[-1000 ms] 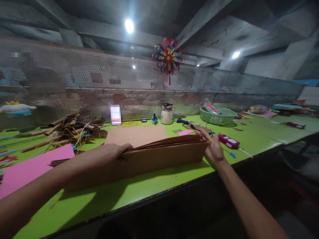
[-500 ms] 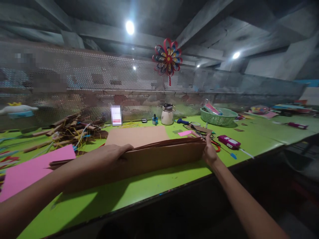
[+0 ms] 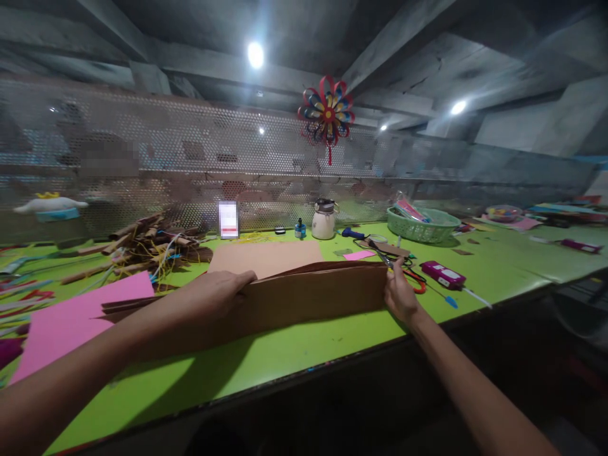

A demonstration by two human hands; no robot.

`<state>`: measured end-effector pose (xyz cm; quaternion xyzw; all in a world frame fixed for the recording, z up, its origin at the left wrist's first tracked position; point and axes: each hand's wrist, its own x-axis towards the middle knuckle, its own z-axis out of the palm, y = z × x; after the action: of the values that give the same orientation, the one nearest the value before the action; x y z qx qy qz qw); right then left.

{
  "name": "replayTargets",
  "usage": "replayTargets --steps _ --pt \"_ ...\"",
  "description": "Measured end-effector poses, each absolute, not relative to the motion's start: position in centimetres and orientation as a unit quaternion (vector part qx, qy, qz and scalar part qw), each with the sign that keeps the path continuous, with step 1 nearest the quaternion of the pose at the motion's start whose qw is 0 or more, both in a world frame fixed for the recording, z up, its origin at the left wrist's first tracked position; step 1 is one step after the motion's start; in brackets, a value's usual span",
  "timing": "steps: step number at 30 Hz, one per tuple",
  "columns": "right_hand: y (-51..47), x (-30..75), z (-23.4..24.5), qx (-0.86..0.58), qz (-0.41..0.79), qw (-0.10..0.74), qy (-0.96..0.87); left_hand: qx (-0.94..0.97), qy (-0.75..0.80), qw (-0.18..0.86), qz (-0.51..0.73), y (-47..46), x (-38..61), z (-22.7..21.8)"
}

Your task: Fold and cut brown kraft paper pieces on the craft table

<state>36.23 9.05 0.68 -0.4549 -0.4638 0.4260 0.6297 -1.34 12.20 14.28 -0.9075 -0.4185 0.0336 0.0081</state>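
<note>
A stack of long brown cardboard strips (image 3: 313, 296) stands on its long edge across the green table, its layers parted a little along the top. My left hand (image 3: 232, 288) is closed over the upper edge near the middle, thumb on top. At the right end, my right hand (image 3: 400, 292) grips the strips between thumb and fingers. The left end of the stack passes behind my left forearm, where loose strip ends show. Behind the strips lies a flat tan cardboard sheet (image 3: 266, 256).
Pink paper (image 3: 90, 316) and a heap of brown rolls (image 3: 147, 247) lie left. Along the back stand a phone (image 3: 228, 220), a blue bottle (image 3: 299, 229), a cream jug (image 3: 323, 221) and a green basket (image 3: 422, 228). A purple glue gun (image 3: 443, 275) lies right. The table's front edge is close.
The view has shifted slightly, so the scene sits a little further right. Both hands keep their hold on the cardboard strips, and the right-hand fingers have closed a bit at the end.
</note>
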Motion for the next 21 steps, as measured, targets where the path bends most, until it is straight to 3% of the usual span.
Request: replayTargets --steps 3,6,8,10,12,15,18,21 --pt "8.5 37.2 1.6 -0.474 0.344 0.662 -0.468 -0.914 -0.403 0.047 0.017 12.6 -1.3 13.9" --pt "7.1 37.2 4.6 -0.511 0.164 0.654 -0.534 -0.923 -0.376 0.074 -0.016 12.8 -1.3 14.0" --pt "6.1 35.9 7.5 -0.527 0.004 0.586 -0.615 -0.930 -0.356 0.082 -0.039 12.6 -1.2 14.5" --pt "5.4 33.8 10.2 -0.497 -0.106 0.452 -0.733 -0.937 -0.335 0.087 -0.056 12.3 -0.9 15.3" --pt "5.6 31.6 12.2 -0.484 -0.127 0.304 -0.811 -0.939 -0.328 0.088 -0.062 12.0 -0.5 15.9" --pt "7.2 29.6 12.9 -0.516 -0.087 0.149 -0.839 -0.938 -0.330 0.087 -0.065 11.8 -0.3 15.9" --pt "8.9 29.3 11.8 -0.532 -0.032 0.063 -0.844 -0.941 -0.325 0.080 -0.053 12.0 -0.7 14.2" --pt "9.7 29.6 10.5 -0.535 -0.019 0.033 -0.844 -0.943 -0.323 0.057 -0.048 12.7 -1.5 12.2"
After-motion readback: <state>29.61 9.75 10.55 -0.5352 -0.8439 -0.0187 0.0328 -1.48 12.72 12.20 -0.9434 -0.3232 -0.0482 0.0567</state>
